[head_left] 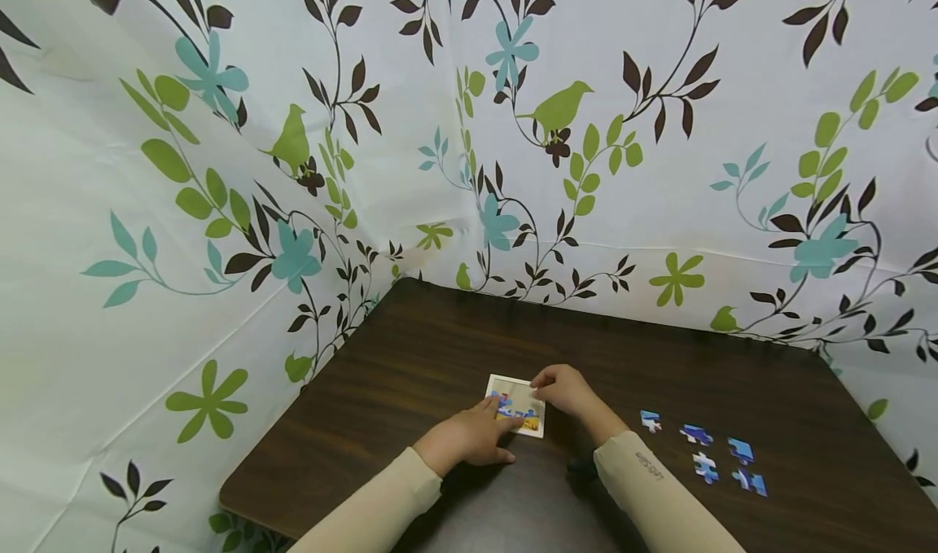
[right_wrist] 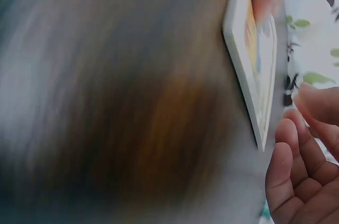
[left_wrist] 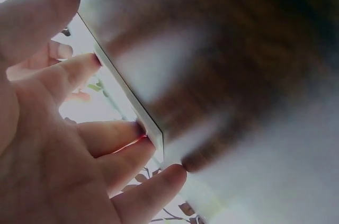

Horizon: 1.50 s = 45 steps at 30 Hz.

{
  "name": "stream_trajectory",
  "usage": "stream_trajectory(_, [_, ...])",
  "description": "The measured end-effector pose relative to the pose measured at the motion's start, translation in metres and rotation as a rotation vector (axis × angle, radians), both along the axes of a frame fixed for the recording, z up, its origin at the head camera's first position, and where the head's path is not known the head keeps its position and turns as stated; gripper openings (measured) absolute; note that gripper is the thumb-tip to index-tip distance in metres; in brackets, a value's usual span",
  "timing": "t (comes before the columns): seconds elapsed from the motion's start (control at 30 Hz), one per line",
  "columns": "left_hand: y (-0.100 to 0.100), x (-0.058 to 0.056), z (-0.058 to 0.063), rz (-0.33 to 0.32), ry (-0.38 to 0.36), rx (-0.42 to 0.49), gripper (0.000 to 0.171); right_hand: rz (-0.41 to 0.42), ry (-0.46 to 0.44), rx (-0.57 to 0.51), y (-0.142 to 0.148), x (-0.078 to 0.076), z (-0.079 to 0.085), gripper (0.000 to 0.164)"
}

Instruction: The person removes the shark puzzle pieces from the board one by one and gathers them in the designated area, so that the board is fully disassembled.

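Observation:
A small square puzzle tray [head_left: 543, 423] with a pale rim lies on the table, with blue and yellow jigsaw pieces [head_left: 522, 413] fitted along its left and lower parts. Its upper right area shows bare beige. My left hand [head_left: 472, 437] rests over the lower left of the tray, fingers spread and fairly straight, fingertips along the edge in the left wrist view. At the upper right corner, my right hand [head_left: 566, 390] has loosely bent fingers; the right wrist view shows thumb and fingertips [right_wrist: 286, 128] close beside the tray, with no piece visible between them.
Several loose jigsaw pieces [head_left: 706, 467], blue and white, lie on the dark wooden table [head_left: 410, 357] to the right of my right forearm. Patterned cloth [head_left: 586, 235] with leaves and birds hangs behind and left of the table.

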<state>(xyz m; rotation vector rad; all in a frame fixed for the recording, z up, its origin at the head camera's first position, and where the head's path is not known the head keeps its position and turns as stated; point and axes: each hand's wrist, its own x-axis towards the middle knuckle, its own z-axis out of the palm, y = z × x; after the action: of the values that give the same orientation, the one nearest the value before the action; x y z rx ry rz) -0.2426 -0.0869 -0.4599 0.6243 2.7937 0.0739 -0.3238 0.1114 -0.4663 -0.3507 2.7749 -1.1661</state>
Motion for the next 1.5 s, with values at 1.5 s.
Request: stream_trajectory(1.5, [-0.010,0.030,0.009,-0.164,-0.021,-0.084,0.076,0.078,-0.029,0.083,-0.055,0.005,-0.004,0.027])
